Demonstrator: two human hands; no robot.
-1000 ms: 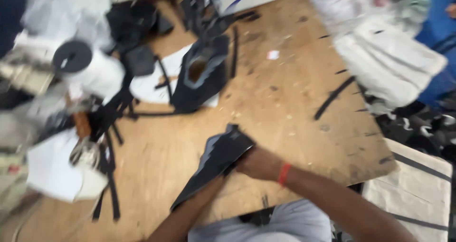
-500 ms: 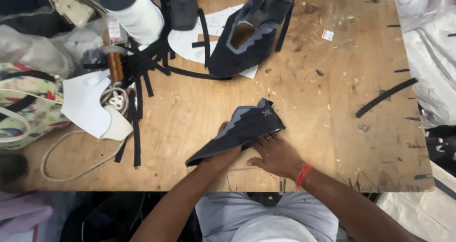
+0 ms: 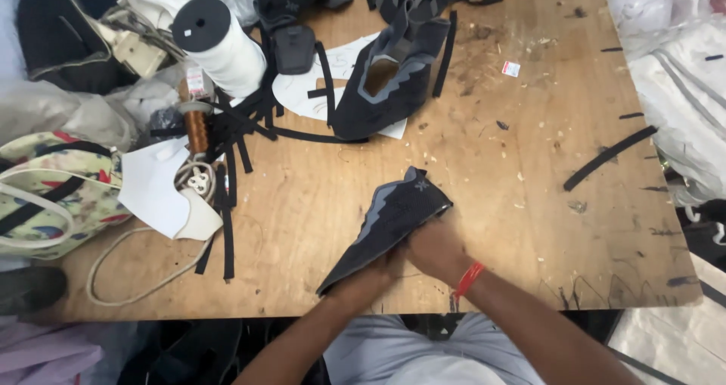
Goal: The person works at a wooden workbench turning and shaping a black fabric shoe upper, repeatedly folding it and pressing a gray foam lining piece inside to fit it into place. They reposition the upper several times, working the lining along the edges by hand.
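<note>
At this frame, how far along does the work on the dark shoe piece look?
Done: one shaped dark shoe upper lies apart, up the table. In hand: left hand and right hand press a folded dark shoe piece flat. Left: loose black strips and a white thread spool lie untouched.

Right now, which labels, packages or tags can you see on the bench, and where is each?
Small sticker: flat on the wooden table, upper right; squarish, white with red.
Label: left, just below the white thread cone; small, white with red.
No screens or signs in view.
</note>
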